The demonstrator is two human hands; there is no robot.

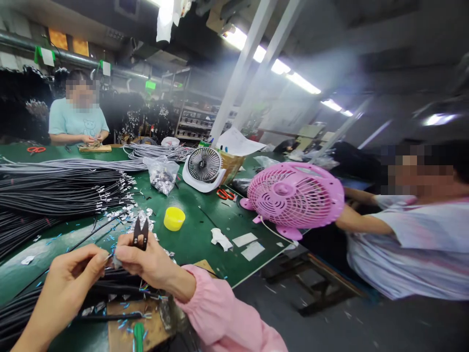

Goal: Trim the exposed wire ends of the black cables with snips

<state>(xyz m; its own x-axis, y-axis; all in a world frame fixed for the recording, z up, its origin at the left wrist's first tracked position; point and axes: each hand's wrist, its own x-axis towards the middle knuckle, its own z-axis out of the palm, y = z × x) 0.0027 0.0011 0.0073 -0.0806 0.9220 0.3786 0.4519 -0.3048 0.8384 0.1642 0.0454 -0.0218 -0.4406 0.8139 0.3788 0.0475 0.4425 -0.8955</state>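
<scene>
table top [205, 230]: matt green mat, smooth
cables [54, 193]: black and grey plastic sheathing, slight sheen, bright metal ends
snips [140, 233]: black, dull blades
cap [174, 218]: yellow plastic, smooth
pink fan [295, 194]: glossy plastic grille
white fan [203, 168]: smooth white plastic, dark grille
bag [161, 174]: clear crinkled plastic film
sleeve [227, 313]: pink cloth, matt
board [120, 327]: bare wood

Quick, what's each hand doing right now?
Left hand: closed, pinching a thin cable end.
Right hand: closed, holding small black snips, touching the same cable end.
</scene>
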